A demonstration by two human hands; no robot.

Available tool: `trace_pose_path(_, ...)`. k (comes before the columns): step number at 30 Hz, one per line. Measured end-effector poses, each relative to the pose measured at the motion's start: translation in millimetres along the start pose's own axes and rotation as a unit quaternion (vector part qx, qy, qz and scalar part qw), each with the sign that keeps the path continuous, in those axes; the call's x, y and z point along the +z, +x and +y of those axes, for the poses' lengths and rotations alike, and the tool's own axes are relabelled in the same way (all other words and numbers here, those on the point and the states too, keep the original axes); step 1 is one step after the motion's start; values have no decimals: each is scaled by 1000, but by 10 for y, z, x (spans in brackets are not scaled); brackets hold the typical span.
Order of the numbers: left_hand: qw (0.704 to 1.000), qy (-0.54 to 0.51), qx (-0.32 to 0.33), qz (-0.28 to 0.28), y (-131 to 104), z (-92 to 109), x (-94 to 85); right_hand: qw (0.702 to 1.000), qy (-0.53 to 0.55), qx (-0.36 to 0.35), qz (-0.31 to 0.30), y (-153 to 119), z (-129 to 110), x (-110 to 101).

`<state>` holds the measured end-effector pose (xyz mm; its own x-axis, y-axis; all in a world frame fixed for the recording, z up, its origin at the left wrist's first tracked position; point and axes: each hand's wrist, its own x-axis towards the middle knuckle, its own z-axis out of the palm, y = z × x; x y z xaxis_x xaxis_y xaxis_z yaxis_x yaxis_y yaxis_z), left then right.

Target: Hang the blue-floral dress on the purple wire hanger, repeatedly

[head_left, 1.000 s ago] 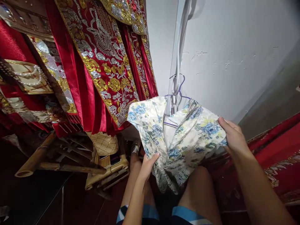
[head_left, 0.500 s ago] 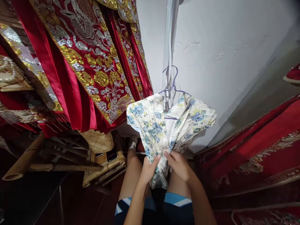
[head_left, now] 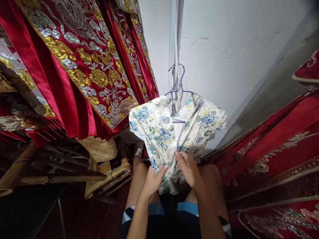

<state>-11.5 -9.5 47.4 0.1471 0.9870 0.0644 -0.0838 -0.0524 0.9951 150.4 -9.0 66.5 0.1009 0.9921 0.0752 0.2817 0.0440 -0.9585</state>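
Observation:
A white short-sleeved blouse (head_left: 161,132) with blue and yellow flowers hangs upright before me on a purple wire hanger (head_left: 181,87). Its V-neck faces me, and the cloth gathers at the waist. My left hand (head_left: 155,181) is closed on the blouse's lower left side, thumb on top and fingers hidden behind the fabric. Higher up, my right hand (head_left: 187,167) pinches the front by the bottom of the neckline. The blouse's lower part drapes between my thighs.
Red gowns with gold and silver sequins (head_left: 99,78) hang at left, above a bamboo chair (head_left: 109,177) with a quilted cushion (head_left: 99,149). A white strap (head_left: 176,36) runs down the pale wall (head_left: 224,33) behind the hanger. More red embroidered fabric (head_left: 279,149) lies at right.
My right hand has moved up the blouse front, away from my left hand, so the thumbs are farther apart. My right knee has swung outward. The view has shifted slightly.

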Motion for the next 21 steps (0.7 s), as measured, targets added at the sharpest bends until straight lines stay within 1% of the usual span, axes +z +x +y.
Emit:
trace_pose_path(2,1000,15,13,-4,16,26,-35,999,54,4,3,18,0,9)
trace_pose_path(4,999,30,19,0,37,-15,-50,993,117,-5,22,15,-11,8)
trace_pose_path(5,999,37,16,13,46,-61,-46,989,145,-12,35,6,-18,4)
trace_pose_path(6,998,44,13,41,51,-121,-32,985,168,-18,46,-7,-24,1)
trace_pose_path(7,994,52,19,91,51,-189,-10,981,187,-20,53,-24,-29,1)
trace_pose_path(8,984,64,37,163,46,-260,22,978,202,-14,52,-43,-31,7)
trace_pose_path(9,963,83,71,245,38,-327,62,975,218,-1,48,-63,-32,21)
trace_pose_path(10,935,106,120,316,30,-385,108,972,232,18,41,-84,-31,44)
trace_pose_path(11,909,132,176,355,25,-427,158,968,245,37,36,-105,-29,73)
trace_pose_path(12,893,159,227,354,26,-454,209,965,256,53,32,-125,-26,106)
trace_pose_path(13,893,183,263,316,35,-465,258,962,265,65,27,-141,-24,138)
trace_pose_path(14,904,197,282,253,53,-463,302,960,270,71,18,-153,-24,164)
trace_pose_path(15,920,199,282,187,78,-453,338,959,273,75,9,-156,-28,179)
trace_pose_path(16,934,194,268,133,108,-438,367,958,275,76,-4,-148,-39,178)
trace_pose_path(17,947,184,248,93,139,-423,389,958,277,77,-18,-125,-61,159)
trace_pose_path(19,962,164,215,45,194,-399,419,957,277,73,-38,-25,-144,61)
trace_pose_path(21,965,159,207,11,237,-380,449,961,266,61,-43,133,-285,-92)
